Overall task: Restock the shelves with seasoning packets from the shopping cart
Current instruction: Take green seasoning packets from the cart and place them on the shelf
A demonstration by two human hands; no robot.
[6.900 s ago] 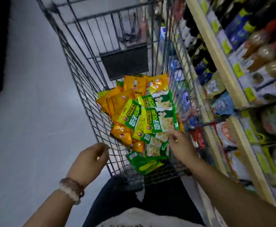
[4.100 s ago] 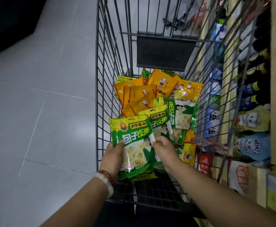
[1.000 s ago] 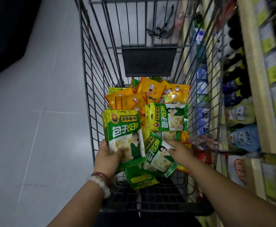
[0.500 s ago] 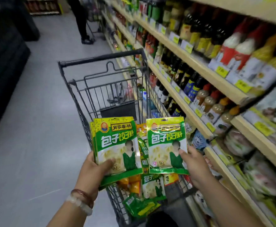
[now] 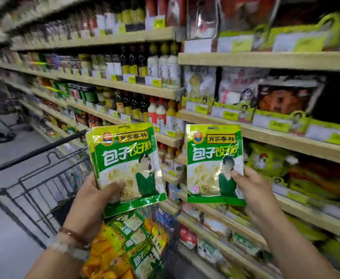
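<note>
At lower left of the frame, a stack of green packets (image 5: pixel 124 164) was clasped in the left hand (image 5: pixel 96 200) above the cart (image 5: pixel 36 178). Right of centre, one packet (image 5: pixel 213 164) was pinched at its edge by the right hand (image 5: pixel 253 190), before the shelves (image 5: pixel 265 135). The stack could fan out and slide back into the cart, since it was gripped only low down.

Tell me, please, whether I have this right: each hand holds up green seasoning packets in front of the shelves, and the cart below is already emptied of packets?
Not quite. The head view shows the cart still holding orange and green packets. The rest stands: the left hand and right hand each hold green seasoning packets before the shelves.
</note>
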